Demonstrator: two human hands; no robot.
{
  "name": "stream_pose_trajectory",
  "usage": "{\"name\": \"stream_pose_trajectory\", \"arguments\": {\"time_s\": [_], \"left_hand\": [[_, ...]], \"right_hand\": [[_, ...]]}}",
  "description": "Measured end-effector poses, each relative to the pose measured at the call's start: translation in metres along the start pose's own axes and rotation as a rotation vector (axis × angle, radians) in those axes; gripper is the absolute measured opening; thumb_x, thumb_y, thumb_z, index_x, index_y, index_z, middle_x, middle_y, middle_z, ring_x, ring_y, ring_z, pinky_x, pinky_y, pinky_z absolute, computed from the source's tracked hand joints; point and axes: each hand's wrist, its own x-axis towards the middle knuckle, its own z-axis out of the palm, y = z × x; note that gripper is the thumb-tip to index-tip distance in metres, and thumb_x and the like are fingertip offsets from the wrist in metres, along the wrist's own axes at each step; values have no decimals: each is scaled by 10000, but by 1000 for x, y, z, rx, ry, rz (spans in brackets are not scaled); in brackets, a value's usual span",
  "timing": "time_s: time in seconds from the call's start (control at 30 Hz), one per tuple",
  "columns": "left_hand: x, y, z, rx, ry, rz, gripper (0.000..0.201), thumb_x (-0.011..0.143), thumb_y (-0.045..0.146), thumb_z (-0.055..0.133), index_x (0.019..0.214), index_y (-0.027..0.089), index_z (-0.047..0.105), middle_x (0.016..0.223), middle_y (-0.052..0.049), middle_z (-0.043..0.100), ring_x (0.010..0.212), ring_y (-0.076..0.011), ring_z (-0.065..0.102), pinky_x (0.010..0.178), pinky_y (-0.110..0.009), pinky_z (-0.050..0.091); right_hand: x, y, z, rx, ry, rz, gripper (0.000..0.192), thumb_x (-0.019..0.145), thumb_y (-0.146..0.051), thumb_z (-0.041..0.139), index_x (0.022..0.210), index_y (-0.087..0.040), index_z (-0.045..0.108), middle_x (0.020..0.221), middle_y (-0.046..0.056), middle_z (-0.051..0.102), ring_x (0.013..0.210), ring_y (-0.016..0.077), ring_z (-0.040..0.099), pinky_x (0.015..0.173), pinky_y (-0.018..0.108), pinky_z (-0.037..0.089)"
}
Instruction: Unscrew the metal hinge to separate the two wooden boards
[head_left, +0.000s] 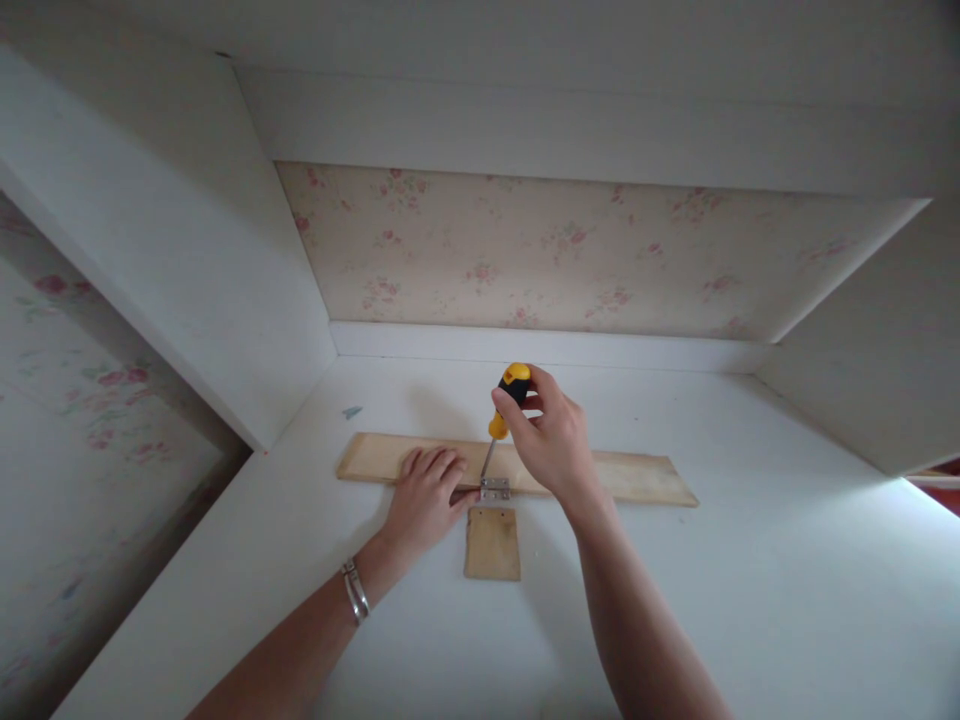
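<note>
Right now our right hand (551, 440) has its fingers wrapped around the yellow-black screwdriver (504, 410), tip on the metal hinge (494, 489) between long wooden strip (637, 476) and small wooden piece (492, 543). Our left hand (426, 495) lies flat, fingers together, pressing the strip on the white shelf (750, 560).

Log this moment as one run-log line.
right hand: grips screwdriver, tip on hinge | left hand: flat on long board | small block: beside hinge

White shelf surface (750, 560) w/ small blue scrap (352, 411) near left wall; floral wallpaper (570, 250) at back; white side panels (172, 250) left & right.
</note>
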Motion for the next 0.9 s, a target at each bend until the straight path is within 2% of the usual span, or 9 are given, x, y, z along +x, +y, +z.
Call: {"name": "stream_pose_trajectory", "arguments": {"time_s": [0.33, 0.5, 0.7, 0.9], "left_hand": [[-2, -1, 1, -17, 9, -4, 403, 824, 462, 571, 1150, 227, 589, 1218, -71, 586, 1160, -269, 475, 1044, -467, 264], [-4, 1, 1, -8, 11, 3, 414, 816, 479, 573, 1149, 232, 594, 1187, -75, 600, 1138, -260, 487, 1034, -461, 274], [-5, 4, 0, 0, 24, -1, 411, 813, 478, 577, 1138, 230, 603, 1179, -80, 601, 1139, -261, 484, 1024, -454, 286], [-5, 7, -1, 0, 46, 1, 406, 806, 479, 585, 1125, 229, 612, 1157, -84, 609, 1121, -256, 495, 1007, -453, 305]], "right_hand": [[0, 1, 1, -49, -9, -30, 394, 841, -486, 523, 1121, -210, 517, 986, 51, 653, 712, 158, 642, 621, 285, 491], [-3, -4, -2, -106, -38, -71, 415, 836, -498, 517, 1130, -205, 516, 948, 57, 659, 674, 158, 630, 619, 293, 473], [-5, -4, -3, -178, -12, -116, 472, 817, -539, 522, 1155, -210, 501, 881, 55, 662, 592, 155, 606, 637, 312, 449], [-5, 3, -2, -178, -29, -121, 511, 872, -505, 439, 1272, -189, 422, 904, 96, 653, 692, 210, 632, 648, 335, 459]]}}
